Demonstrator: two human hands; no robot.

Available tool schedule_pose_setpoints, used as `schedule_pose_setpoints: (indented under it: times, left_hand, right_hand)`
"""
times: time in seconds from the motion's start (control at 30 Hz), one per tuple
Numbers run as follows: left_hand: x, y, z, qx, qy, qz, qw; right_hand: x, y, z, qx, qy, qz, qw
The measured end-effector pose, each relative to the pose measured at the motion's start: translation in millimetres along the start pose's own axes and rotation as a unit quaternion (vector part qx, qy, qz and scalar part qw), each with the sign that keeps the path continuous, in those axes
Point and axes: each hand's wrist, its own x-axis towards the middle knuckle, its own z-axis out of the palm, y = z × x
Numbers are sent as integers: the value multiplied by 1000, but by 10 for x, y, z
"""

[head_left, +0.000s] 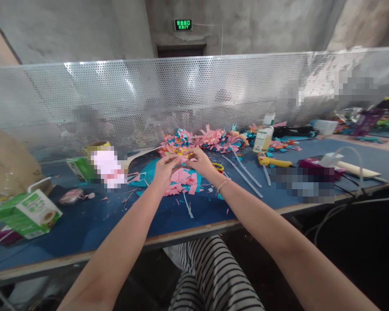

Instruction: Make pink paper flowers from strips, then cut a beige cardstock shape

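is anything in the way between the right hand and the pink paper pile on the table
Nothing visible stands between the right hand and the pink paper pile, which shows just below it in this view. A yellow handle lies off to the right, outside that gap.

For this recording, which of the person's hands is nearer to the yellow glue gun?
Right. The right hand is to the left of the yellow glue gun, not touching it; the left hand is farther left.
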Motion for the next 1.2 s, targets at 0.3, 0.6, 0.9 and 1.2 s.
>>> schedule_pose_setpoints:
  times: [0.3,0.6,0.9,1.2]
  left_hand:
    - [19,-6,-11,-4,-2,20,1000]
    - [47,-64,-39,48,-16,58,997]
    - [109,-125,-119,132,-37,93,986]
    - [127,-103,-146,189,-45,74,978]
  right_hand:
    - [-51,-109,-11,-1,4,-13,1000]
    - [-26,-53,2,24,-23,8,999]
    - [-29,-23,-16,10,-71,54,996]
    - [-24,27,-23,42,-30,119,992]
